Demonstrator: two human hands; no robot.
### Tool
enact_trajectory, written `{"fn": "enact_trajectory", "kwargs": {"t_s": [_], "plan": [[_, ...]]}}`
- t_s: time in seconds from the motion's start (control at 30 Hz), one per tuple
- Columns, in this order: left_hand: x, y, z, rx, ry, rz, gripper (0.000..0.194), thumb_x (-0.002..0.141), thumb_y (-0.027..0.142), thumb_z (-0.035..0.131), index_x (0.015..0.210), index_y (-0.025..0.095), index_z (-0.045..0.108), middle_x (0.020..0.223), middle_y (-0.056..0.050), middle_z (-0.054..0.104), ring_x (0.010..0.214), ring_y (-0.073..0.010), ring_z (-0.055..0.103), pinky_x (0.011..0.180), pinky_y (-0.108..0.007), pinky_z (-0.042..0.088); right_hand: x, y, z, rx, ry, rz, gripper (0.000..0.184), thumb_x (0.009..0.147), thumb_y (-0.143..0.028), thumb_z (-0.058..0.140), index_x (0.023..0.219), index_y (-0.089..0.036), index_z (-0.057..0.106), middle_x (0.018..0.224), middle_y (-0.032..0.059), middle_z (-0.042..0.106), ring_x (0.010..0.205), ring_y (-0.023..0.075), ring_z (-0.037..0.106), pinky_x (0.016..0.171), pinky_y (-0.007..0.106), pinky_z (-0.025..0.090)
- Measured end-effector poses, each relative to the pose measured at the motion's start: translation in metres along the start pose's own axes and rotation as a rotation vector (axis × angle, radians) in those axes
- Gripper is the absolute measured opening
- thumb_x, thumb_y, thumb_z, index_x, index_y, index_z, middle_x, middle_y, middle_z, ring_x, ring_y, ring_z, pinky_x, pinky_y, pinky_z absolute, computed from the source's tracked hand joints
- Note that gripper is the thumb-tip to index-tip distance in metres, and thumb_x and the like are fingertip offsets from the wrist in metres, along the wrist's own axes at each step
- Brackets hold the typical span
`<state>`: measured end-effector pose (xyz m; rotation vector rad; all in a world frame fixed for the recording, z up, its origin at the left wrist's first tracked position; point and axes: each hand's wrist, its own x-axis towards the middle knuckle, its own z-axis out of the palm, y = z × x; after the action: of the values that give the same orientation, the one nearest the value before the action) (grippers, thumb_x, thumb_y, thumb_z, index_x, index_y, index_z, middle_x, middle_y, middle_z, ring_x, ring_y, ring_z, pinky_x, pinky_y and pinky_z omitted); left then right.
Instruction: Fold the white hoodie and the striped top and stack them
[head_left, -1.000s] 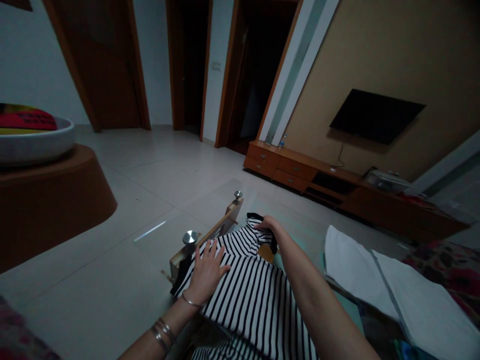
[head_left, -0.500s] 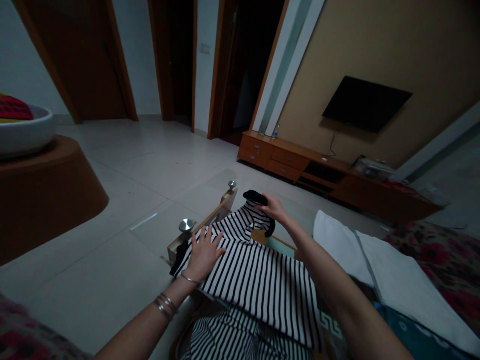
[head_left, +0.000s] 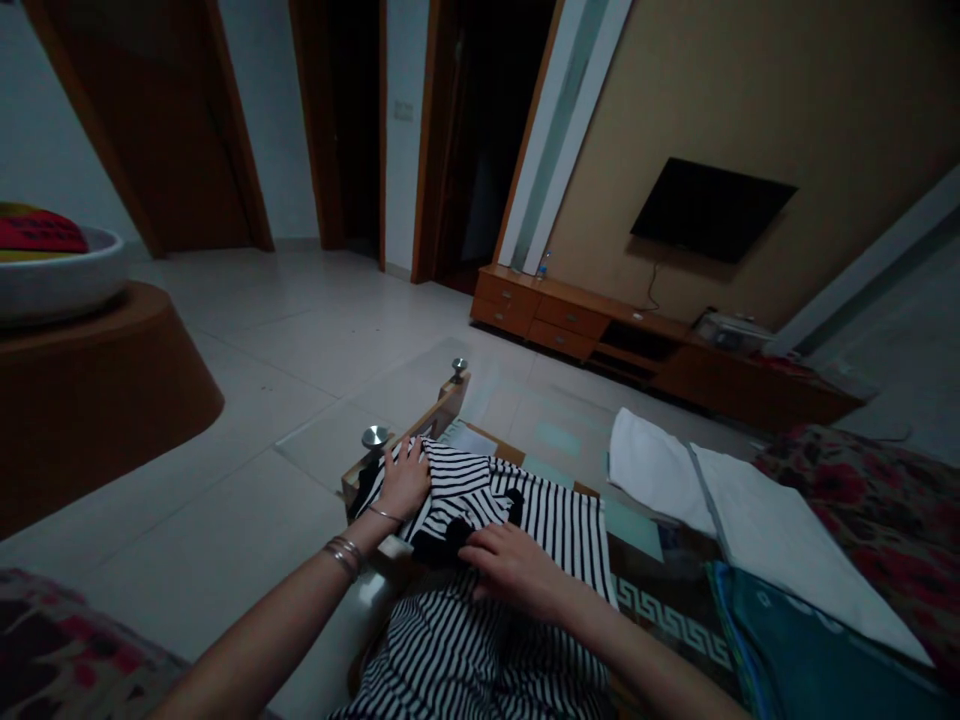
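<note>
A black-and-white striped shirt [head_left: 555, 520] lies on a glass table [head_left: 540, 420], its lower part hanging over the near edge. The shirt's top is folded back onto its middle, black collar showing. My left hand [head_left: 405, 478] lies flat with spread fingers on the shirt's left side, bracelets on the wrist. My right hand [head_left: 517, 570] presses flat on the folded-over part near the black collar, fingers stretched out.
A folded white cloth [head_left: 720, 500] and a teal cloth [head_left: 810, 660] lie on the table to the right. A floral cushion [head_left: 885, 500] sits far right. A low wooden TV cabinet [head_left: 645, 350] runs along the wall. A round wooden stand [head_left: 90, 380] with a bowl stands left.
My right hand brought the shirt's collar end from the far side back toward me and laid it on the shirt's middle. The left hand slid slightly farther up the left side.
</note>
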<state>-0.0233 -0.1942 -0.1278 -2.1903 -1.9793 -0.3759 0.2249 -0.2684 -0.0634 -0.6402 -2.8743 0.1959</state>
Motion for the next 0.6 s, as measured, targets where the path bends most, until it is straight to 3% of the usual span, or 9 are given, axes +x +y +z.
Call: {"fn": "enact_trajectory", "kwargs": {"t_s": [0.17,0.27,0.4,0.5,0.6], "plan": [[0.002,-0.008,0.002,-0.032,0.000,0.044,0.039,0.089,0.027,0.043,0.123,0.015,0.060,0.144,-0.017,0.044,0.136,-0.0319,0.032,0.107,-0.052,0.025,-0.032,0.020,0.001,0.101,0.245,0.280,0.038,0.089,-0.027,0.058,0.126,-0.022,0.054,0.129,0.0119,0.054,0.120,0.0236,0.049,0.099,0.043,0.043],[0.003,-0.010,0.002,-0.028,0.016,0.059,0.036,0.090,0.027,0.043,0.119,0.016,0.061,0.143,-0.016,0.046,0.135,-0.0302,0.033,0.108,-0.049,0.026,-0.043,0.026,0.014,0.097,0.203,0.333,0.047,0.084,-0.023,0.063,0.130,-0.023,0.052,0.135,0.0115,0.051,0.127,0.0262,0.045,0.104,0.048,0.039],[0.007,-0.011,0.002,-0.018,0.013,0.069,0.035,0.089,0.027,0.045,0.116,0.013,0.062,0.143,-0.018,0.044,0.135,-0.0301,0.034,0.108,-0.049,0.026,-0.052,0.022,0.033,0.124,0.134,0.398,0.057,0.082,-0.021,0.063,0.137,-0.024,0.047,0.134,0.0109,0.052,0.124,0.0246,0.047,0.103,0.045,0.040],[0.013,-0.013,0.001,-0.029,-0.019,0.022,0.031,0.088,0.024,0.046,0.112,0.015,0.063,0.142,-0.016,0.047,0.134,-0.0283,0.036,0.107,-0.047,0.029,-0.053,0.028,0.029,0.191,0.150,0.402,0.043,0.088,-0.024,0.058,0.130,-0.024,0.054,0.127,0.0096,0.058,0.117,0.0218,0.052,0.100,0.040,0.043],[0.017,-0.007,-0.004,-0.024,-0.001,-0.086,0.033,0.089,0.020,0.042,0.114,0.013,0.063,0.137,-0.018,0.050,0.131,-0.0311,0.039,0.103,-0.051,0.031,-0.044,0.050,0.016,0.225,0.269,0.464,0.025,0.093,-0.025,0.049,0.111,-0.021,0.065,0.109,0.0081,0.066,0.104,0.0190,0.058,0.094,0.035,0.044]]}}
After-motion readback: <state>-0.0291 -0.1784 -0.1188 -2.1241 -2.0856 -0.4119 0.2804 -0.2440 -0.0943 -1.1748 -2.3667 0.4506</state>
